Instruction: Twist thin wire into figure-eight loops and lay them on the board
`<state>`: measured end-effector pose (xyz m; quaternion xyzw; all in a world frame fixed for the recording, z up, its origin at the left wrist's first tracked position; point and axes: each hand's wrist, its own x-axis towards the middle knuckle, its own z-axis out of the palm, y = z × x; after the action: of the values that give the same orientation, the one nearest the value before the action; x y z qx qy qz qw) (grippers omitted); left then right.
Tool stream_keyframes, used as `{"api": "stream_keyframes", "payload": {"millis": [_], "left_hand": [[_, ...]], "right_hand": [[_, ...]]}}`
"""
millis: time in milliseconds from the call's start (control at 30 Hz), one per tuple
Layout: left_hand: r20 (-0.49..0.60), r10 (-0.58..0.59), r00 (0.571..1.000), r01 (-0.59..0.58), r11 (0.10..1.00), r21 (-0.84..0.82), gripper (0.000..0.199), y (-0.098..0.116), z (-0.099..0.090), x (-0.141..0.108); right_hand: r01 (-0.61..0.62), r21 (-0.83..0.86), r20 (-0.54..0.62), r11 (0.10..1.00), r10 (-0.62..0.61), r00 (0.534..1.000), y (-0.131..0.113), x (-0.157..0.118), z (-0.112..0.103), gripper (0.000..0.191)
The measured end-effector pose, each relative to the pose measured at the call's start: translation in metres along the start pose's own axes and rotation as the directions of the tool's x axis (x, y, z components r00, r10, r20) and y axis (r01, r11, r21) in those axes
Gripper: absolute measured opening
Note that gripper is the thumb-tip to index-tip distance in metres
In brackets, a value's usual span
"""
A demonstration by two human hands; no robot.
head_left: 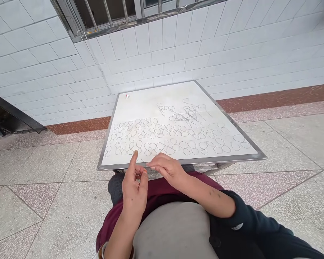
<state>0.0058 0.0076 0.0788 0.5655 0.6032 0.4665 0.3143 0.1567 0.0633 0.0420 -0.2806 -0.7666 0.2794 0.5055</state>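
My left hand (135,183) is at the table's near edge, its index finger raised while the thumb and other fingers pinch a thin wire (152,174) bent in a loop. Close on its right, my right hand (169,170) has its fingertips pressed together on the same thin wire. Several rows of small wire loops in figure-eight shapes (144,133) lie on the white table (143,99) beyond my hands. Farther back is a tangled pile of wire pieces with loops and straight ends (187,116).
A small white and red object (127,96) sits at the table's far left corner. The table has a grey metal rim (232,122) and stands near a white tiled wall (162,54). Above it is a barred window (124,12). Speckled floor tiles (78,205) surround my seat.
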Motion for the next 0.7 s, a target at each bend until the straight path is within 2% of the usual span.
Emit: {"api": "stream_keyframes", "payload": {"millis": [100,233,367,700], "left_hand": [[0.014,-0.004,1.000,0.004,1.000,-0.011,0.057,-0.0005,0.0002,0.0000],[0.029,-0.015,0.999,0.017,0.998,-0.058,0.056,0.0004,0.0010,-0.0013],[0.029,-0.005,1.000,0.007,0.996,-0.087,0.056,0.0002,0.0020,-0.0020],[0.073,-0.008,0.997,0.021,0.984,-0.177,0.056,-0.0028,0.0025,-0.0021]], "right_hand": [[-0.039,0.039,0.020,0.998,0.038,0.999,0.0014,0.0017,-0.0025,0.017],[0.032,0.036,0.075,0.999,-0.035,0.997,0.0051,0.0022,-0.0040,0.023],[0.038,0.005,0.126,0.999,-0.038,0.991,0.0078,0.0018,-0.0046,0.027],[0.060,-0.008,0.145,0.998,-0.058,0.988,0.0059,0.0015,-0.0060,0.029]]}}
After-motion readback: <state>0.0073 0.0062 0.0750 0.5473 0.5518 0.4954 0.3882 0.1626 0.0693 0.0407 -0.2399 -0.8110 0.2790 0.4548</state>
